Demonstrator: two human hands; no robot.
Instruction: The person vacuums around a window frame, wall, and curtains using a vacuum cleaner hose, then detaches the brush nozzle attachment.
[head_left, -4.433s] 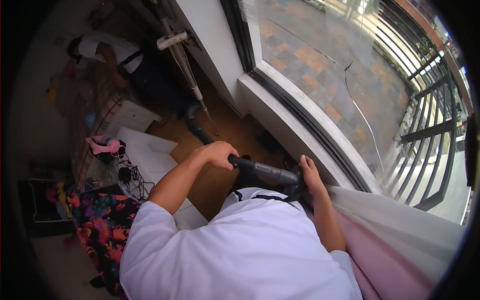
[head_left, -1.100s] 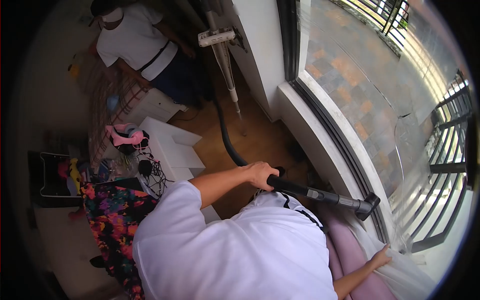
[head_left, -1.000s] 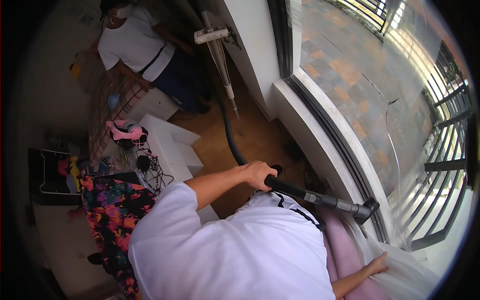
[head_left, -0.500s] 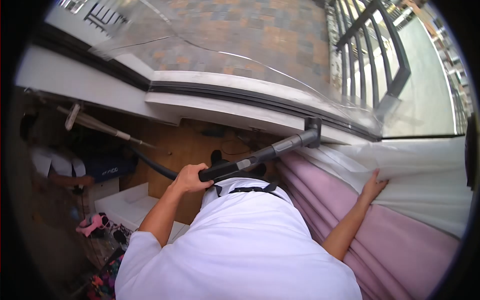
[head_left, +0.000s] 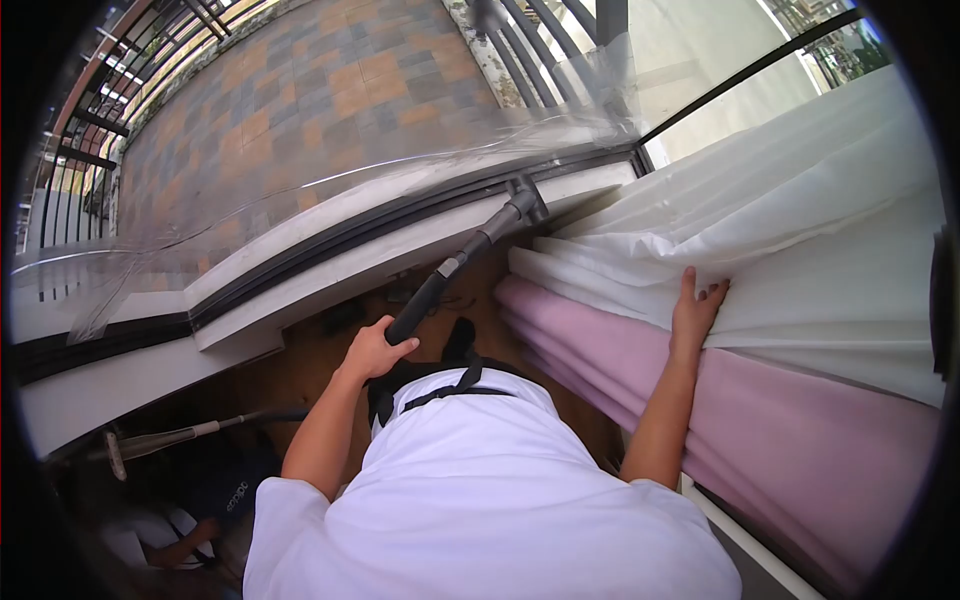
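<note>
Paving (head_left: 300, 110) lies beyond the sill (head_left: 330, 271); left hand (head_left: 378, 350) grips a tube (head_left: 430, 299), right hand (head_left: 693, 315), fingers parted, seemingly touches white curtain (head_left: 820, 250).

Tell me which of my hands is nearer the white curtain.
Right. Your right hand is against the white curtain; your left hand is apart from it, gripping the black tube.

Pale lettering (head_left: 237, 497), apparently "adidas", marks another person's dark clothing (head_left: 213, 482), beyond and below the left hand (head_left: 378, 350).
</note>
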